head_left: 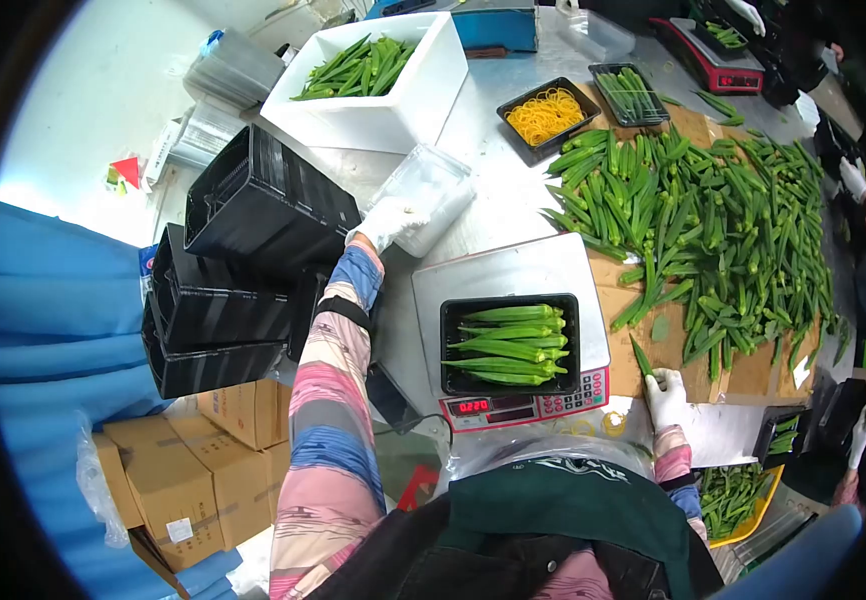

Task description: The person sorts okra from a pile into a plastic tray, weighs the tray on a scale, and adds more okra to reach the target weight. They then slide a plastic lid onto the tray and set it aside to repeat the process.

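My gloved left hand (389, 222) reaches forward and grips the near-left edge of a clear plastic lid (438, 190), possibly a stack of them. An okra pod (640, 355) sticks up from my gloved right hand (666, 398), whose fingers are closed on it at the cardboard's front edge. Between the two hands stands a digital scale (578, 270) with a red display reading 0.220. On its plate rests a black tray (509, 387) with several okra pods (509, 345) laid side by side.
A large okra pile (723, 230) covers the cardboard at right. Farther back are a white foam box (443, 75) of okra and a black tray of yellow rubber bands (545, 116). Stacked black trays (263, 200) stand at left, above cardboard boxes (183, 470). Co-workers' gloved hands show far right.
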Available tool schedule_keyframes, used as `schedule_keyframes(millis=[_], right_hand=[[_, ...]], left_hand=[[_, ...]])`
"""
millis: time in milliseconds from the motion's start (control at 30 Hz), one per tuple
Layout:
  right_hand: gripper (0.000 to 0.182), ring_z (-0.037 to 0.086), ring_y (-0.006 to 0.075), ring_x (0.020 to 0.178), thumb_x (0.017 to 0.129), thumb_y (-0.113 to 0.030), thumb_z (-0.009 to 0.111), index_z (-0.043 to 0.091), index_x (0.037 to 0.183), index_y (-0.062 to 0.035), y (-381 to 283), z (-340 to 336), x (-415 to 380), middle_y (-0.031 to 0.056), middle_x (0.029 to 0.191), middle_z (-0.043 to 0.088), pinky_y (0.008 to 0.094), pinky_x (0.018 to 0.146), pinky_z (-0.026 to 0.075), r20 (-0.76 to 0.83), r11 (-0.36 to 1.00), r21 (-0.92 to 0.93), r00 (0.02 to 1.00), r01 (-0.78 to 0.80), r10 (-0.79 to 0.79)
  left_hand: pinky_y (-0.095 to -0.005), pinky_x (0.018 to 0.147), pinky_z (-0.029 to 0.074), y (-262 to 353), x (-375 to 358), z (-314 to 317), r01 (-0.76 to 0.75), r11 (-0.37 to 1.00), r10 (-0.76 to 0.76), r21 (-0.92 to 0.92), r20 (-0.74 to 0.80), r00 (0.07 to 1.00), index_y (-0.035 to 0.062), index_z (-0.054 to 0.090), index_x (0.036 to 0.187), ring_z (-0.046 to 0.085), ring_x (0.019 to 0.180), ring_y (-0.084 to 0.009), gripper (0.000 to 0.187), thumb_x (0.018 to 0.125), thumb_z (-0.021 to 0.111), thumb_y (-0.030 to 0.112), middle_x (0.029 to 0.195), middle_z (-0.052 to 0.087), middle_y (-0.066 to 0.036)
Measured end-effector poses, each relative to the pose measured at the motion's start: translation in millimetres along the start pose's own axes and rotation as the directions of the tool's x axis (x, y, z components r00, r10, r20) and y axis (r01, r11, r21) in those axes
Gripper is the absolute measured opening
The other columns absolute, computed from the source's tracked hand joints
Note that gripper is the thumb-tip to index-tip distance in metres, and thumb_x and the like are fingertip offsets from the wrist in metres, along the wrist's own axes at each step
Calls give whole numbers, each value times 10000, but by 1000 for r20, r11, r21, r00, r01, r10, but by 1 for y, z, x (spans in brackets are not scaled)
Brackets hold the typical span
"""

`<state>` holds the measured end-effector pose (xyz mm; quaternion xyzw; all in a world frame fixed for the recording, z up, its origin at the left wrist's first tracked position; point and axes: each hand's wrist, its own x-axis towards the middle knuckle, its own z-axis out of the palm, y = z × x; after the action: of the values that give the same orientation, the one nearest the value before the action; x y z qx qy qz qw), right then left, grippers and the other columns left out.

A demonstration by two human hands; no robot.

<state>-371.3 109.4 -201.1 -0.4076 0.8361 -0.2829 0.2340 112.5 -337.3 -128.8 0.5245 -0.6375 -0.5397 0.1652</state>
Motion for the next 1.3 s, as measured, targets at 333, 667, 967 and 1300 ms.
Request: schedule_keyframes(millis=[333,667,967,1300], right_hand=[[147,582,159,676,827,-83,774,701,942,-30,2,2,0,67,818,648,312,660,501,-31,999,-26,998,48,-49],[148,590,164,671,822,-87,778,701,934,-28,4,2,1,71,820,650,315,659,503,-27,998,-18,998,55,-55],[207,634,234,760,794,-84,787,700,973,-30,-18,-12,-1,109,907,661,357,707,521,-11,967,-196,985,165,-170],[270,610,307,1020,848,-90,724,687,1116,-89,-53,-42,14,103,1059,639,401,914,476,-132,941,-174,941,289,-313]], left_hand=[[-316,738,526,22,3,7,34,934,-25,355,-30,999,46,778,903,670,797,-151,231,858,758,272,854,746,-74],[-333,751,530,5,21,-2,-81,856,64,511,50,997,57,775,933,686,806,-193,234,860,725,274,866,748,-107],[-470,802,522,16,9,45,-174,431,358,885,10,934,39,701,957,664,872,-423,207,862,605,196,906,698,-221],[-448,853,504,46,-45,35,28,692,507,721,-513,693,48,599,1195,638,993,-386,279,981,507,201,1028,675,-193]])
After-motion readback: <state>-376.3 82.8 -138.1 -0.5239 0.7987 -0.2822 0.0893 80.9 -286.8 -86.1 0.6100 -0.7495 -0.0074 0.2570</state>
